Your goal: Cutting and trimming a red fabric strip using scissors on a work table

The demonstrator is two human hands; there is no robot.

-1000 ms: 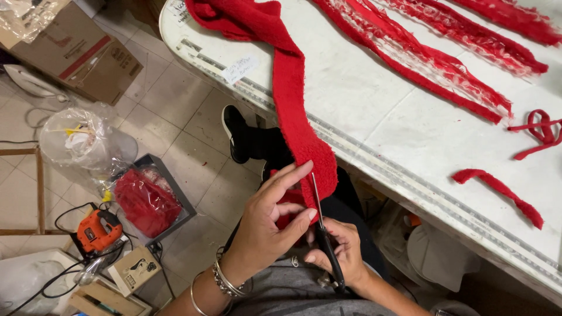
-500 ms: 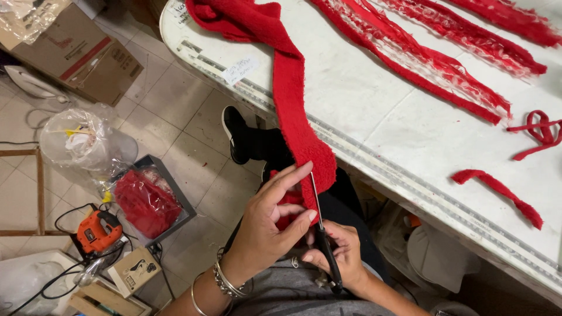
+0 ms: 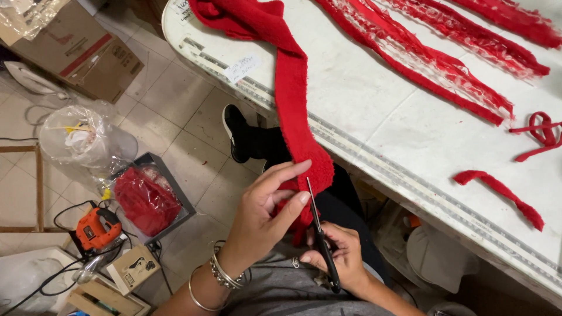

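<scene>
A long strip of thick red fabric [image 3: 291, 99] hangs from the white table [image 3: 380, 105] down over its edge into my lap. My left hand [image 3: 264, 213] pinches the strip's lower end between thumb and fingers. My right hand [image 3: 338, 257] grips black scissors [image 3: 321, 240], whose blades point up along the edge of the fabric beside my left fingertips. Bracelets ring my left wrist.
More red frayed strips [image 3: 445, 64], a short red scrap [image 3: 497, 190] and a knotted red cord [image 3: 541, 131] lie on the table. On the tiled floor sit a tray with a bag of red scraps [image 3: 143, 199], an orange power tool [image 3: 96, 228], a plastic bag [image 3: 82, 140] and cardboard boxes [image 3: 76, 50].
</scene>
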